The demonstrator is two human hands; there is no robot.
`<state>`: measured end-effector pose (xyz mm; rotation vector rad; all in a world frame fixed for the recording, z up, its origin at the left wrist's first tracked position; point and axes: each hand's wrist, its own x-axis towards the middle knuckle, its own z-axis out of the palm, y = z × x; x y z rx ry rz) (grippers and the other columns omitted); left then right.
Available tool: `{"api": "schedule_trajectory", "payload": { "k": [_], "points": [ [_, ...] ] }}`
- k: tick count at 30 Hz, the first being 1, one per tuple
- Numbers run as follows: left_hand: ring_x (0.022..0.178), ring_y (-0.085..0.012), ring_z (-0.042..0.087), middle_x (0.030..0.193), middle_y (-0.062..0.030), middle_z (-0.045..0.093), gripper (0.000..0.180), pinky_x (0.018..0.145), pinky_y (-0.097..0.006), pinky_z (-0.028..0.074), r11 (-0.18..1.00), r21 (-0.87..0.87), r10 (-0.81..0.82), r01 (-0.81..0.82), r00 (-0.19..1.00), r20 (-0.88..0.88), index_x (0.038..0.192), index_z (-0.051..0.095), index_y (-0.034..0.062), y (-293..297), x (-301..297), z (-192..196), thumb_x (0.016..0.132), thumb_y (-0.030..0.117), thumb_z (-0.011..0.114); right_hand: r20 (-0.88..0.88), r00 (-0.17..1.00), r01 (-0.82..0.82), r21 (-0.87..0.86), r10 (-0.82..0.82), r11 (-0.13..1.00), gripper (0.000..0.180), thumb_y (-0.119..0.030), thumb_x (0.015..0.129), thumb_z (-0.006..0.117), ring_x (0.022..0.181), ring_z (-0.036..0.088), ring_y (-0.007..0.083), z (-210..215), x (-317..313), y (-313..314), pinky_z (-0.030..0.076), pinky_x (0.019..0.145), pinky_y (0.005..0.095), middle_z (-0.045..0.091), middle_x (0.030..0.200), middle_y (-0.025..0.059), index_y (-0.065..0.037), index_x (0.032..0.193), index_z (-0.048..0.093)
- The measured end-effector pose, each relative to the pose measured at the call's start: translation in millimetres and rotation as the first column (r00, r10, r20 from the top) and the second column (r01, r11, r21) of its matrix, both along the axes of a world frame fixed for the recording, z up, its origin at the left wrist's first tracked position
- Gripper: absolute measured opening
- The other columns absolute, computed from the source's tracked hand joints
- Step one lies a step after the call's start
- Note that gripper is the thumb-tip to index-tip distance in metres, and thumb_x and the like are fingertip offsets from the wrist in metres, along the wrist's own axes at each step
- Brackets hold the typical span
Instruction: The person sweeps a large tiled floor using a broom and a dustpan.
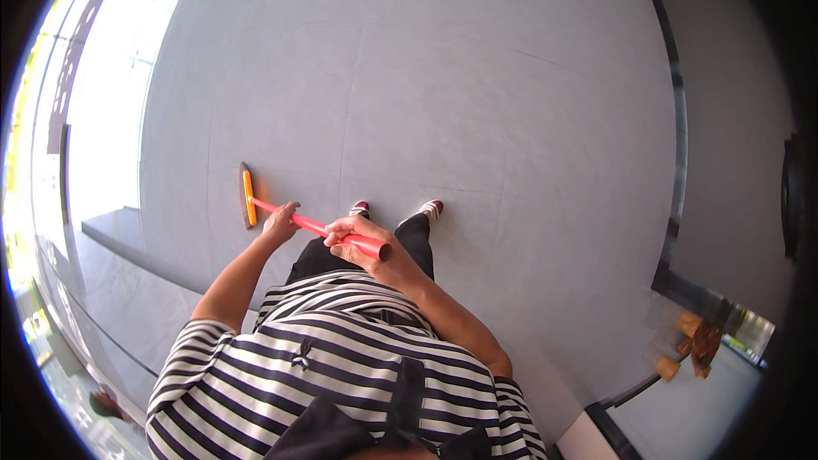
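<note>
Both your hands, left [279,223] and right [362,238], wrapped round the red mop handle [317,226]; orange head [248,195] may skid on the smooth grey floor [443,102].

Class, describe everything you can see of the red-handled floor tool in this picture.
The floor tool has a long, glossy red handle, plastic by its look, ending in an orange head with a dark edge. The head rests on the grey tiled floor, ahead and left of the person's feet. The handle slants up to the right. The left hand grips mid-shaft; the right hand holds near its top end.
</note>
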<state>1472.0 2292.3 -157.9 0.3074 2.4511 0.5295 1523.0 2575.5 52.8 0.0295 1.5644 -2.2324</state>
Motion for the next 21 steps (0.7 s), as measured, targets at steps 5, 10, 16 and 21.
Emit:
{"api": "schedule_trajectory", "payload": {
  "k": [5, 10, 16, 21],
  "points": [
    [0.093, -0.0239, 0.058, 0.09, -0.0044, 0.062, 0.014, 0.074, -0.037, 0.048, 0.955, -0.226, -0.184, 0.19, 0.982, 0.047, 0.085, 0.064, 0.0168, 87, -10, -3, 0.073, 0.019, 0.058, -0.105, 0.994, 0.054, 0.228, -0.031, 0.972, 0.025, 0.001, 0.081, 0.052, 0.091, 0.056, 0.0134, 33, 9, 68, 0.044, 0.079, 0.0247, 0.06, 0.095, 0.0075, -0.001, 0.106, 0.052],
    [0.088, -0.0231, 0.059, 0.083, -0.0042, 0.063, 0.013, 0.064, -0.039, 0.049, 0.851, 0.097, -0.523, 0.516, 0.849, 0.077, 0.086, 0.064, 0.0163, 350, -12, 114, 0.073, 0.018, 0.059, -0.229, 0.906, 0.421, 0.573, -0.356, 0.703, 0.021, -0.006, 0.073, 0.05, 0.074, 0.06, 0.0233, 171, 48, 207, 0.05, 0.07, 0.0322, 0.06, 0.088, 0.0226, 0.008, 0.088, 0.054],
    [0.1, -0.0226, 0.054, 0.088, -0.0074, 0.06, 0.019, 0.071, -0.039, 0.047, 0.638, 0.636, -0.512, 0.435, 0.856, -0.072, 0.093, 0.061, 0.0155, 556, -3, 130, 0.075, 0.016, 0.055, -0.352, 0.923, 0.384, 0.873, -0.159, 0.301, 0.032, -0.014, 0.068, 0.051, 0.08, 0.057, 0.0247, 211, 52, 250, 0.046, 0.064, 0.0295, 0.058, 0.083, 0.0198, 0.008, 0.091, 0.054],
    [0.09, -0.0222, 0.055, 0.081, -0.0039, 0.059, 0.014, 0.063, -0.037, 0.044, 0.475, 0.637, -0.515, 0.608, 0.778, -0.36, 0.085, 0.058, 0.0115, 588, 24, 183, 0.072, 0.015, 0.054, -0.594, 0.799, 0.559, 0.791, 0.093, 0.25, 0.022, -0.011, 0.072, 0.052, 0.074, 0.06, 0.0387, 249, 84, 273, 0.049, 0.075, 0.0484, 0.06, 0.082, 0.0257, 0.008, 0.082, 0.055]
  ]
}}
